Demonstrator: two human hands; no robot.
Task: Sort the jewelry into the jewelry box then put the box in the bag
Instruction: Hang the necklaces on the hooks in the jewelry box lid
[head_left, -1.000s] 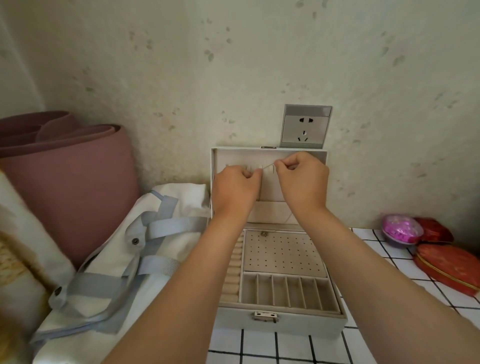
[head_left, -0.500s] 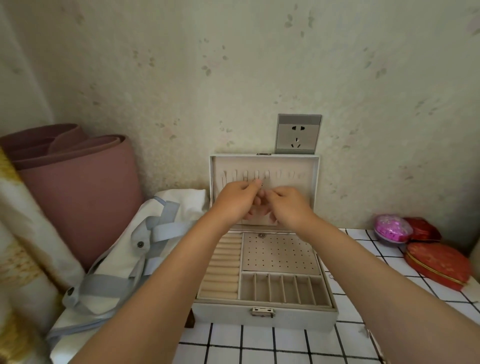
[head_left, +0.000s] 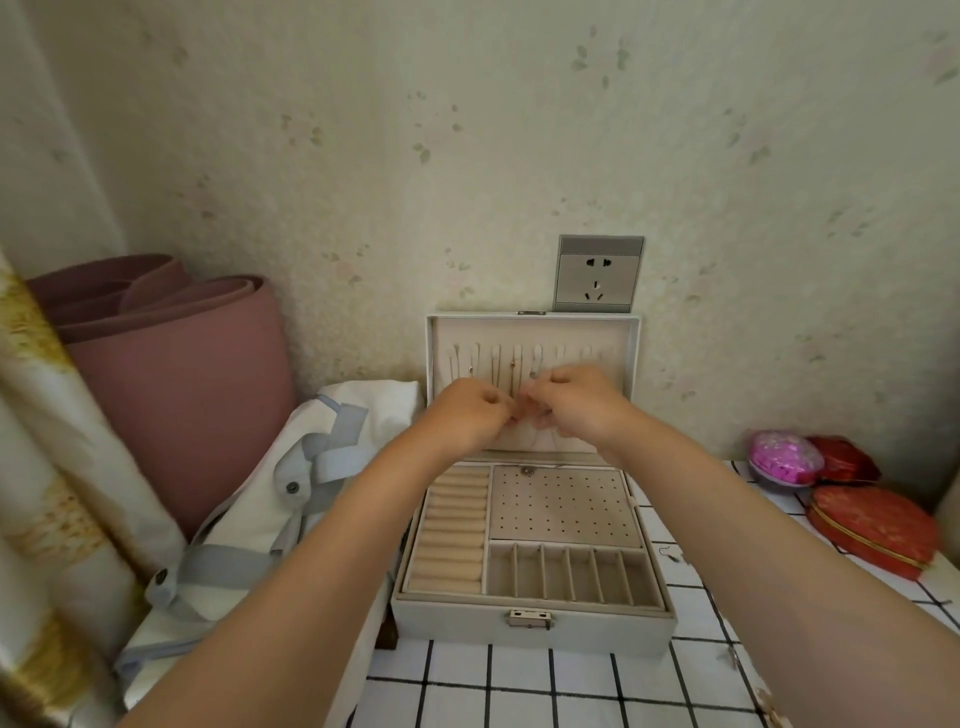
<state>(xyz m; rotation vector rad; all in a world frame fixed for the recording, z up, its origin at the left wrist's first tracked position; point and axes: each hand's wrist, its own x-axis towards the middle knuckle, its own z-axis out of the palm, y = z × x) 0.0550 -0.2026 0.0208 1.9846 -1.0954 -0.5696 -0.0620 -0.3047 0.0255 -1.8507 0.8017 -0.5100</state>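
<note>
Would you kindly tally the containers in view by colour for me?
Red: 2, the zipped pouch and the pouch behind it
Pink: 1, the round case
Grey: 1, the jewelry box
White: 1, the tote bag
Total: 5

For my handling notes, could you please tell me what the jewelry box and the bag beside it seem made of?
Jewelry box: smooth pale-grey shell, likely faux leather by its even matte face; lining looks like beige velvet, dull and napped. Tote bag: white cloth, probably canvas, judging by its soft creases.

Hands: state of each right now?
Left hand: curled, pinching a thin chain at the lid.
Right hand: curled; what it pinches cannot be told.
</note>
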